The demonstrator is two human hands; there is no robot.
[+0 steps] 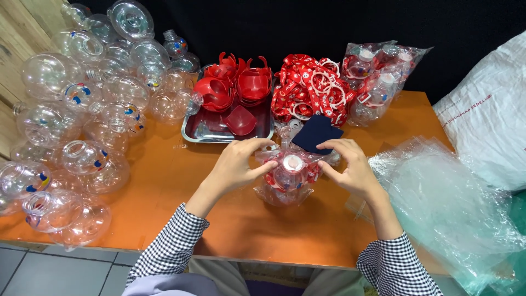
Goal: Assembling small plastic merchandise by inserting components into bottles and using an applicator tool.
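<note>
While both hands, left hand (pixel 233 164) and right hand (pixel 350 167), pinch one bagged bottle (pixel 287 181) between curled fingers, one tray (pixel 197 131) lies beyond.

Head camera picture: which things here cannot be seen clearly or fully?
- Bagged bottle: its lower part is blurred behind the crinkled clear bag; the left hand and right hand cover its sides.
- Metal tray: the red cups hide its floor.
- White sack: cut off by the right edge.
- Clear round bottles: the pile runs past the left edge.
- Straps: print too small.
</note>
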